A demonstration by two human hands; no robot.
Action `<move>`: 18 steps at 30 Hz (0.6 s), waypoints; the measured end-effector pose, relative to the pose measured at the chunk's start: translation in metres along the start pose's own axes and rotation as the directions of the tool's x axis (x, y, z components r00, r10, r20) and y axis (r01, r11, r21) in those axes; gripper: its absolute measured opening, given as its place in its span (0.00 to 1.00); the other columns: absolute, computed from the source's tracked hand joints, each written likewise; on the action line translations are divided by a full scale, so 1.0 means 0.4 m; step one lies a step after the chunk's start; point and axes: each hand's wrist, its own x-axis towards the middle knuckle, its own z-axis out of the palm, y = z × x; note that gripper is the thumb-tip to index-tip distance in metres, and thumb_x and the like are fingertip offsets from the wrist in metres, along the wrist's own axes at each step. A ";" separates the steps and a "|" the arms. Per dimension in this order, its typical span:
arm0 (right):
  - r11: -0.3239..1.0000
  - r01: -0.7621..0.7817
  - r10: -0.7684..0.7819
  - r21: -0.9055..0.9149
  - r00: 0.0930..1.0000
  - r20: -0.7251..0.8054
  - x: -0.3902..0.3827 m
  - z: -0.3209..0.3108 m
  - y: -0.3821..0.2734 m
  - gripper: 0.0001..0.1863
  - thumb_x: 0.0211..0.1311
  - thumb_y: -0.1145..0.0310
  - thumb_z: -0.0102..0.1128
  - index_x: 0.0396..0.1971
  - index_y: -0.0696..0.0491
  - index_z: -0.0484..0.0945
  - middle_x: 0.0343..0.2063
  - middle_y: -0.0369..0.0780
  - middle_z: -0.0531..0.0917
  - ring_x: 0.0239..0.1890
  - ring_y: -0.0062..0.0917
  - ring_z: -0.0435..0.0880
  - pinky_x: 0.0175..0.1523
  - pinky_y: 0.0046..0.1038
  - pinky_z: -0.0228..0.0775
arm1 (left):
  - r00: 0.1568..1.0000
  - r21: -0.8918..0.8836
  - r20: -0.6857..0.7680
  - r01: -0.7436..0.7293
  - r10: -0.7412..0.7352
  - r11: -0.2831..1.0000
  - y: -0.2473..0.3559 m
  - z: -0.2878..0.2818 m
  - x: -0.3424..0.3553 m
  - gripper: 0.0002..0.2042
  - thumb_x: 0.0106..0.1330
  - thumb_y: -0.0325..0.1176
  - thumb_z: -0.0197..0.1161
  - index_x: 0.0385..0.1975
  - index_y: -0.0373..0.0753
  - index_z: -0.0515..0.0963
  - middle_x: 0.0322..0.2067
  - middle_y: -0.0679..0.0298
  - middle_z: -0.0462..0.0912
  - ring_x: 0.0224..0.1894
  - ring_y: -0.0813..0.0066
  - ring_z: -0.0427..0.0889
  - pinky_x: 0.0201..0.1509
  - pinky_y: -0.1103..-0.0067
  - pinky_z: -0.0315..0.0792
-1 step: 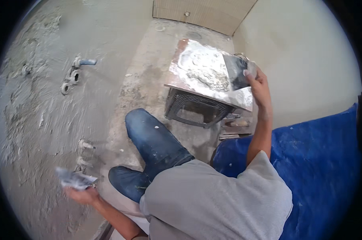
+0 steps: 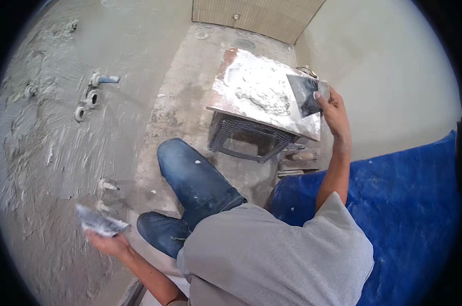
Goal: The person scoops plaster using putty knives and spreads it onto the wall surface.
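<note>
1. The right hand [image 2: 336, 113] has its thumb pressed on the near face of a dark, wide-bladed scraper [image 2: 303, 93], pinching it near its right edge; the other fingers are mostly hidden behind, so I cannot tell how they are spaced.
2. That scraper reaches left from the right fingers, over the right end of a reddish-brown board [image 2: 230, 56]; whether it touches the board cannot be told.
3. Farther left of the right fingers, white plaster-like paste [image 2: 264, 94] is spread over much of the board, with a lumpy mound toward the middle.
4. Below and left of the right fingers, a black plastic crate-like stand [image 2: 218, 135] sits under the board.
5. The left hand [image 2: 107, 244] grips a grey-smeared scraper [image 2: 102, 222] by its lower edge, the blade rising above the fingers. Blur hides whether those fingers are spread or together.
6. Left of the left fingers is a roughly coated grey wall [image 2: 42, 219]; above them, a white pipe fitting [image 2: 107, 185] sticks out of it, and higher up is a blue pipe stub [image 2: 108, 79].
7. Right of the left fingers are the person's blue jeans [image 2: 193, 171]; below the right fingers lies a blue tarpaulin [image 2: 399, 204].
</note>
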 end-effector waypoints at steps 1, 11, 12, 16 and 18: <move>0.998 -0.033 0.036 -0.060 0.999 0.041 -0.008 -0.052 0.020 0.19 0.73 0.66 0.61 0.57 0.60 0.77 0.43 0.36 0.85 0.43 0.18 0.82 0.49 0.24 0.75 | 0.991 0.026 0.024 0.130 -0.131 0.991 -0.023 0.049 -0.036 0.21 0.76 0.40 0.51 0.60 0.31 0.70 0.56 0.52 0.77 0.60 0.57 0.76 0.62 0.62 0.73; 0.874 -0.474 0.485 0.103 0.856 -0.180 -0.066 -0.053 0.235 0.19 0.70 0.68 0.51 0.56 0.61 0.75 0.44 0.43 0.84 0.38 0.26 0.85 0.31 0.31 0.83 | 0.685 0.117 0.538 0.516 -0.491 0.848 -0.062 0.375 -0.278 0.11 0.78 0.33 0.51 0.54 0.37 0.71 0.47 0.62 0.81 0.47 0.74 0.82 0.53 0.75 0.76; 0.865 -0.493 0.502 0.097 0.855 -0.131 -0.075 -0.044 0.239 0.19 0.70 0.68 0.51 0.56 0.61 0.75 0.44 0.43 0.84 0.37 0.26 0.85 0.29 0.31 0.83 | 0.650 0.116 0.588 0.522 -0.482 0.845 -0.059 0.391 -0.292 0.09 0.78 0.32 0.51 0.52 0.37 0.71 0.46 0.62 0.81 0.47 0.74 0.82 0.53 0.75 0.76; 0.823 -0.536 0.543 0.190 0.840 0.017 -0.102 0.020 0.243 0.16 0.69 0.68 0.57 0.53 0.59 0.76 0.40 0.40 0.84 0.32 0.24 0.84 0.27 0.28 0.82 | 0.601 0.174 0.612 0.530 -0.513 0.830 -0.068 0.449 -0.345 0.08 0.78 0.30 0.50 0.51 0.36 0.71 0.44 0.63 0.81 0.45 0.78 0.81 0.51 0.78 0.75; 0.784 -0.527 0.547 0.329 0.836 0.035 -0.100 0.063 0.242 0.13 0.70 0.70 0.58 0.51 0.57 0.76 0.38 0.36 0.82 0.39 0.22 0.83 0.37 0.32 0.83 | 0.586 0.205 0.629 0.508 -0.510 0.837 -0.080 0.477 -0.374 0.09 0.78 0.30 0.50 0.51 0.35 0.71 0.44 0.63 0.81 0.45 0.78 0.80 0.52 0.78 0.74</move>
